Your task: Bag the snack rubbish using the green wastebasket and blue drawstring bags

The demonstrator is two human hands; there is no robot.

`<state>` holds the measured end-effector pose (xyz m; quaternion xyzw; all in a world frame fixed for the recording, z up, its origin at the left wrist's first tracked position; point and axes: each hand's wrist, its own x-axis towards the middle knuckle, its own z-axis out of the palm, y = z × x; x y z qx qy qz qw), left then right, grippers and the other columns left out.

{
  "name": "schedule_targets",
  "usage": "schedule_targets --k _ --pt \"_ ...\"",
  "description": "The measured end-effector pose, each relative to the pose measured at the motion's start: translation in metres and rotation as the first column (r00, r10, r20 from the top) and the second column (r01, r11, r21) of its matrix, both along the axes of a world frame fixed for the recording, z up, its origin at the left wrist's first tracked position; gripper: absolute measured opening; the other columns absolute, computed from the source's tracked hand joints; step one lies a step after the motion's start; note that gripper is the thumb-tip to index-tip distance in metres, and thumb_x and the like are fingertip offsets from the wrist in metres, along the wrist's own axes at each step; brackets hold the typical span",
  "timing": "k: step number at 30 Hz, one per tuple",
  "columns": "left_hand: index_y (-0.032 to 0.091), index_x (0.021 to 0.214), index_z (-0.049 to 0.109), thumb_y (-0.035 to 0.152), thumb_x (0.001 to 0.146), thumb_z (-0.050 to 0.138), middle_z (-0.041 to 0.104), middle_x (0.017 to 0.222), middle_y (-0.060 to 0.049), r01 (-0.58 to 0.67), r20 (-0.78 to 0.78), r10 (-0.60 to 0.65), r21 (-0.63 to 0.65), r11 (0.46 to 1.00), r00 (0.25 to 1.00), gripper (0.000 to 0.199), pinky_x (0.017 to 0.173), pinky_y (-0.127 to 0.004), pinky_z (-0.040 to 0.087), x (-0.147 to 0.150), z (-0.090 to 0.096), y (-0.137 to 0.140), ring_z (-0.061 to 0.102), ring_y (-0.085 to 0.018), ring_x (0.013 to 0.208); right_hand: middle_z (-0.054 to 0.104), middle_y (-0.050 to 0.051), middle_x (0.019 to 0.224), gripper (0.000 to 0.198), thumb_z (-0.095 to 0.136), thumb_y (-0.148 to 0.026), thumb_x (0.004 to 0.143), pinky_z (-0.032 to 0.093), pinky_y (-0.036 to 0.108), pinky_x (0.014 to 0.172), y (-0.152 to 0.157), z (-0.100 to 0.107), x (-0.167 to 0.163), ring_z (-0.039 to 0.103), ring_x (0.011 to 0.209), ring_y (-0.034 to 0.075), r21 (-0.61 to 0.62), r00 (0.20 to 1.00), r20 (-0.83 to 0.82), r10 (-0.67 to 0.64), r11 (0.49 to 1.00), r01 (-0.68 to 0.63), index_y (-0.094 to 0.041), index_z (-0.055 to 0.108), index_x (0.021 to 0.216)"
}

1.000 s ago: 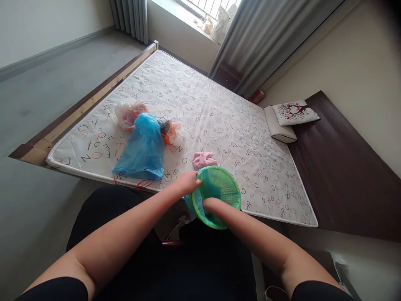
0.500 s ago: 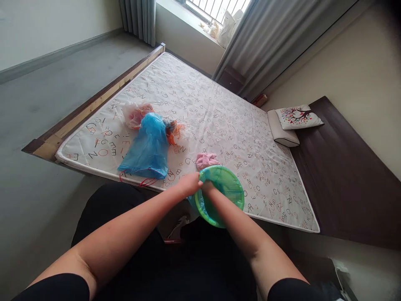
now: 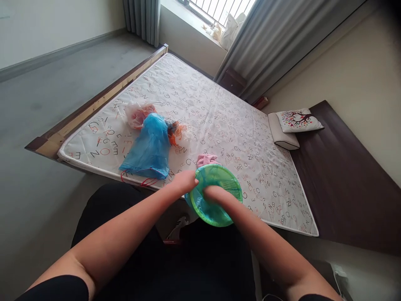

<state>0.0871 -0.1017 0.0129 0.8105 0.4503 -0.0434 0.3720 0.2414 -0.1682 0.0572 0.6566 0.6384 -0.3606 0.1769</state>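
A round green wastebasket (image 3: 235, 175) is tipped toward me at the mattress edge, with a thin blue plastic bag (image 3: 200, 202) inside it and some of that film outside the left rim. My left hand (image 3: 185, 182) is closed around the basket's left rim, thumb on the inner side. Inside the basket, my right hand (image 3: 214, 193) reaches down against the blue film; its fingertips are blurred and hidden. Just behind the rim lies a folded pink cloth (image 3: 206, 159).
On the letter-patterned mattress (image 3: 219, 121) lie a blue drawstring bag (image 3: 147, 146) and clear and orange plastic bags (image 3: 138, 115). A dark headboard (image 3: 338, 167) with a tree-print pillow (image 3: 299, 120) borders the right. A wooden bed rail (image 3: 94, 104) runs along the left.
My right hand has drawn back slightly inside the basket and its forearm has swung right. The basket has shifted a little left, showing more blue film inside. My left hand keeps its hold.
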Motion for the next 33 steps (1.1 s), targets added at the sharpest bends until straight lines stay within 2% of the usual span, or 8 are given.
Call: schedule_targets --k 7,12,16,18,22,27,30,33 --pt "0.018 0.115 0.071 0.033 0.094 0.053 0.078 0.116 -0.018 -0.108 0.006 0.108 0.032 0.994 0.994 0.031 0.089 -0.040 0.057 -0.033 0.005 0.036 0.074 -0.035 0.111 0.071 0.001 0.085 0.020 0.053 -0.032 0.102 0.052 0.029 0.075 0.082 0.033 0.023 0.066 0.074 0.016 0.361 0.903 -0.429 -0.028 0.911 0.200 -0.021 0.069 0.099" --pt "0.018 0.122 0.067 0.065 0.095 0.054 0.076 0.121 -0.020 -0.111 -0.006 0.111 -0.019 0.994 0.994 0.056 0.092 -0.040 0.056 -0.036 0.007 0.041 0.072 -0.037 0.116 0.063 0.020 0.140 0.047 0.061 -0.030 0.097 0.051 0.038 0.106 0.198 -0.017 0.006 0.063 0.125 0.028 0.645 0.967 -0.175 -0.185 0.721 0.254 -0.012 0.060 0.141" --pt "0.015 0.127 0.065 0.077 0.095 0.042 0.076 0.122 -0.022 -0.123 -0.026 0.122 -0.066 0.990 0.992 0.073 0.090 -0.044 0.057 -0.040 0.013 0.043 0.072 -0.041 0.116 0.009 0.020 0.178 0.098 0.073 -0.040 0.093 0.041 0.054 0.119 0.261 -0.070 -0.020 0.027 0.157 0.044 0.574 0.980 0.123 -0.155 0.817 0.057 -0.021 0.018 0.172" --pt "0.015 0.124 0.067 0.073 0.097 0.042 0.076 0.120 -0.022 -0.111 -0.028 0.109 -0.069 0.991 0.994 0.068 0.088 -0.045 0.057 -0.045 0.013 0.046 0.073 -0.042 0.114 0.005 0.019 0.179 0.106 0.074 -0.045 0.092 0.038 0.056 0.120 0.284 -0.088 -0.033 0.022 0.159 0.045 0.529 0.982 0.148 -0.121 0.848 0.025 -0.023 0.009 0.173" --pt "0.018 0.109 0.072 0.061 0.101 0.046 0.078 0.113 -0.019 -0.150 0.002 0.150 -0.027 0.988 0.989 0.051 0.085 -0.042 0.056 -0.057 0.010 0.053 0.074 -0.038 0.109 0.042 0.024 0.164 0.080 0.075 -0.038 0.091 0.038 0.047 0.119 0.320 -0.108 -0.052 0.042 0.148 0.037 0.514 0.992 0.046 -0.117 0.854 0.077 -0.014 0.043 0.160" --pt "0.019 0.107 0.068 0.057 0.101 0.051 0.078 0.104 -0.015 -0.317 0.101 0.325 -0.092 0.944 0.940 0.042 0.085 -0.041 0.055 -0.063 0.007 0.061 0.075 -0.035 0.101 0.077 0.017 0.099 0.022 0.070 -0.029 0.089 0.052 0.035 0.089 0.334 -0.114 -0.043 0.069 0.092 0.025 0.352 0.983 0.012 -0.181 0.921 0.165 -0.011 0.076 0.100" --pt "0.018 0.117 0.065 0.043 0.099 0.060 0.076 0.114 -0.015 -0.452 0.316 0.494 -0.201 0.869 0.810 0.031 0.094 -0.039 0.055 -0.058 0.001 0.072 0.072 -0.030 0.107 0.077 0.014 0.094 0.020 0.062 -0.027 0.092 0.052 0.033 0.082 0.323 -0.095 -0.020 0.068 0.086 0.022 0.478 0.942 -0.172 -0.290 0.811 0.337 -0.011 0.074 0.097" --pt "0.017 0.138 0.057 0.039 0.097 0.067 0.066 0.139 -0.018 -0.532 0.490 0.678 -0.421 0.735 0.548 0.047 0.104 -0.036 0.053 -0.050 -0.005 0.086 0.066 -0.026 0.124 0.076 0.014 0.107 0.026 0.055 -0.025 0.090 0.055 0.031 0.082 0.295 -0.057 0.002 0.069 0.093 0.021 0.548 0.753 -0.562 -0.341 0.528 0.648 -0.012 0.069 0.108"
